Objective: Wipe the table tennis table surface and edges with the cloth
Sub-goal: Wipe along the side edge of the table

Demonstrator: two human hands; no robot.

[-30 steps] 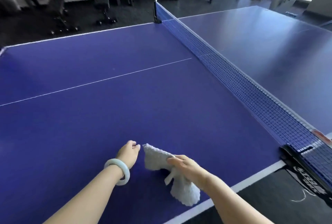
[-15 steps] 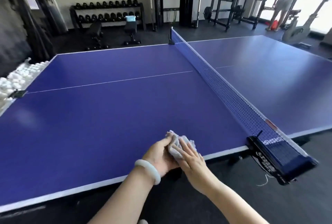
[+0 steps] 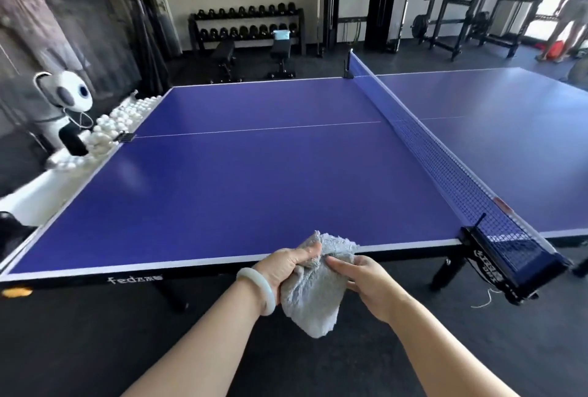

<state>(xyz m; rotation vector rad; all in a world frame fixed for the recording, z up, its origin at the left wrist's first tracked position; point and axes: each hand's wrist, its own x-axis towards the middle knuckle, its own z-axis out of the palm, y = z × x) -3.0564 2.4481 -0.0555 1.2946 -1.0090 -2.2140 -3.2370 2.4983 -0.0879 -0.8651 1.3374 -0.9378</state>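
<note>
The blue table tennis table [image 3: 254, 180] spreads out in front of me, with a white line along its near edge. A grey fluffy cloth [image 3: 318, 294] hangs bunched just off that near edge, in the air above the floor. My left hand [image 3: 286, 266], with a pale bangle on the wrist, grips the cloth's upper left part. My right hand [image 3: 359, 279] pinches the cloth from the right side. The cloth's top corner overlaps the table's edge line in view.
The net [image 3: 445, 170] crosses the table on the right, its clamp post [image 3: 509, 263] sticking out past the near edge. A ball machine [image 3: 63, 110] and a heap of white balls [image 3: 121, 123] sit at the left end. Dumbbell rack, benches and a person stand behind.
Both hands drew the cloth back from the table surface to off the near edge and bunched it between them. My view pulled back and up, showing the table's left end.
</note>
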